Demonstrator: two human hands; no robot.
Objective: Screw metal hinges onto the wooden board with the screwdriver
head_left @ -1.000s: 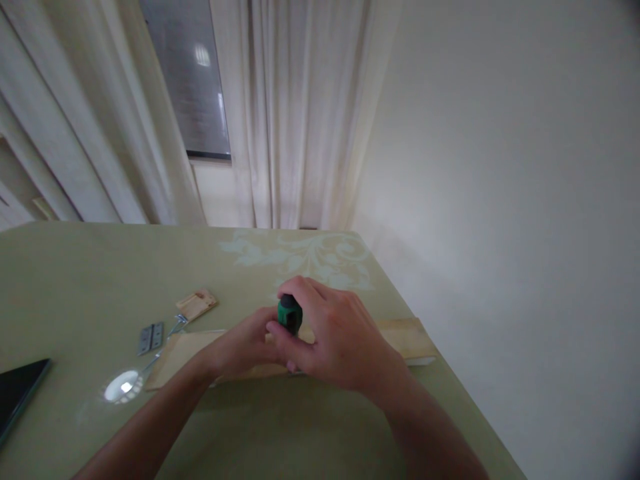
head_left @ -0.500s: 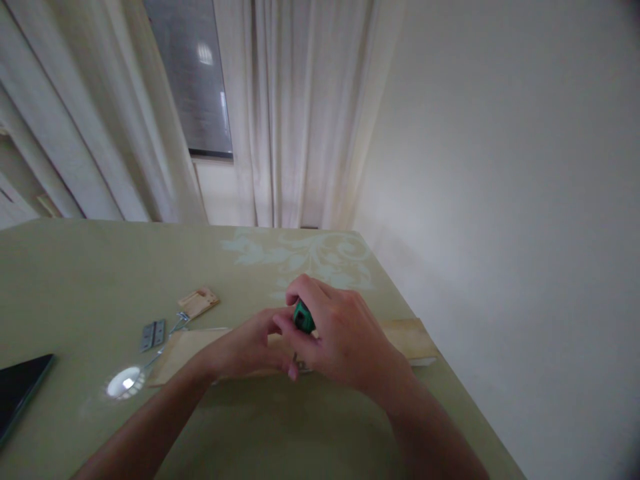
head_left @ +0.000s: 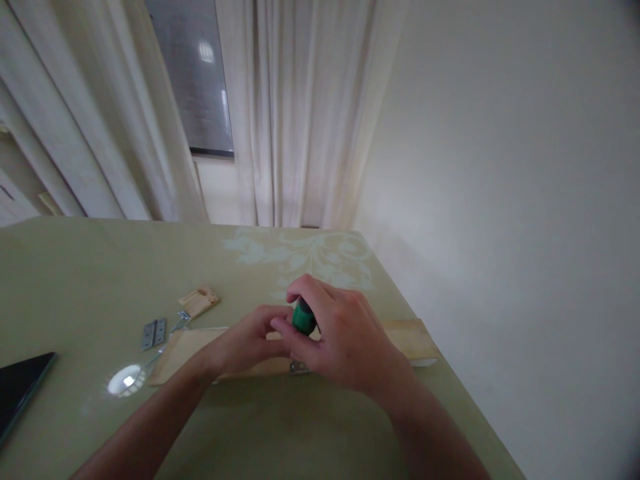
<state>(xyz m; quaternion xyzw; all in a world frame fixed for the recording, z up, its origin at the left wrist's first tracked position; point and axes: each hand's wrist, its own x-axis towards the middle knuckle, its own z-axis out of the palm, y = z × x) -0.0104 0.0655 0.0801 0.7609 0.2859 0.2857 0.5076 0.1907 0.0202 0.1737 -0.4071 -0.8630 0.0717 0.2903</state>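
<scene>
My right hand [head_left: 345, 333] grips the green and black handle of a screwdriver [head_left: 304, 317], held upright with its shaft hidden. Close against it, my left hand [head_left: 253, 340] has its fingers bent in under the handle; what they pinch is hidden. Below both hands a pale wooden board [head_left: 183, 353] lies lengthwise across the table. A metal hinge [head_left: 300, 367] shows at the board's near edge, partly covered by my right hand.
Left of the board lie a second metal hinge [head_left: 153, 333], some screws [head_left: 181, 320] and a small wooden piece [head_left: 200, 301]. A dark flat device [head_left: 23, 387] rests at the far left of the green table [head_left: 110, 267]. A wall [head_left: 500, 200] stands on the right.
The screwdriver handle has turned and tilted slightly in my right hand. My left fingertips have drawn up from the board's near edge, so more of the hinge there shows.
</scene>
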